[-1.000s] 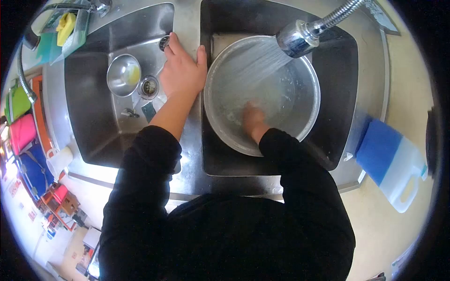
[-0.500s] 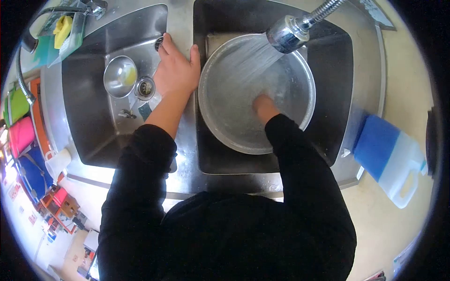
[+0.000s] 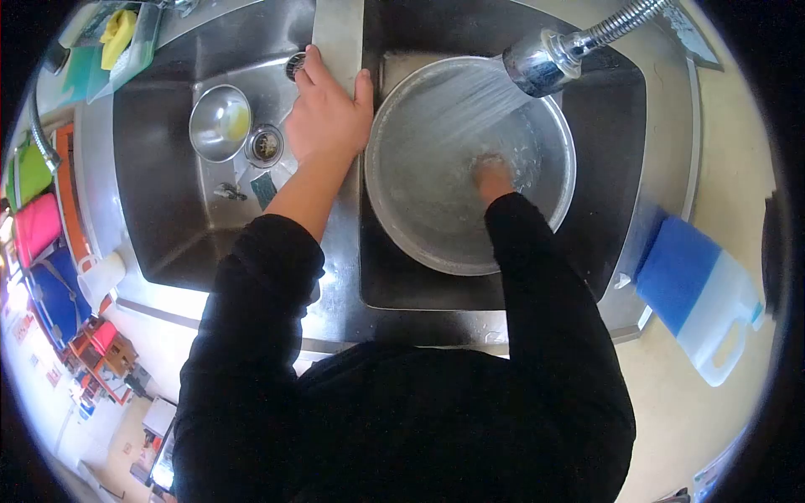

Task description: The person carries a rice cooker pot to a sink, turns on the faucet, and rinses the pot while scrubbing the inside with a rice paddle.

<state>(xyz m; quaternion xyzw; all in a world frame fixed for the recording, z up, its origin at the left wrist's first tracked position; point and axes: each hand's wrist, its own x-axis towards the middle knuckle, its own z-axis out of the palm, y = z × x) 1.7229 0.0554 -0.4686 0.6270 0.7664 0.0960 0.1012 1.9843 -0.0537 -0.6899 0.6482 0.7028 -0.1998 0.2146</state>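
Water sprays from a chrome faucet head (image 3: 537, 65) into a large round metal basin (image 3: 387, 236), which stands in the right sink. My right hand (image 3: 493, 176) is down in the basin's water; ripples and splashes surround it, and its fingers are hidden. On the divider between the two sinks rests my left hand (image 3: 329, 121), open with fingers stretched out, its thumb by the basin's side. To its left, a small metal bowl (image 3: 210, 126) with something yellowish in it sits in the left sink beside the drain (image 3: 267, 147).
A dark green scouring pad (image 3: 263, 191) and a small metal piece (image 3: 229, 192) lie in the left sink. A jug of blue liquid (image 3: 683, 281) is at the right. A yellow cloth (image 3: 117, 38) in a clear container is at the upper left, a white mug (image 3: 102, 277) below.
My right hand has moved slightly away from me and to the right within the basin, with more splashing around it. My left hand stays on the divider. The whole view has shifted a little.
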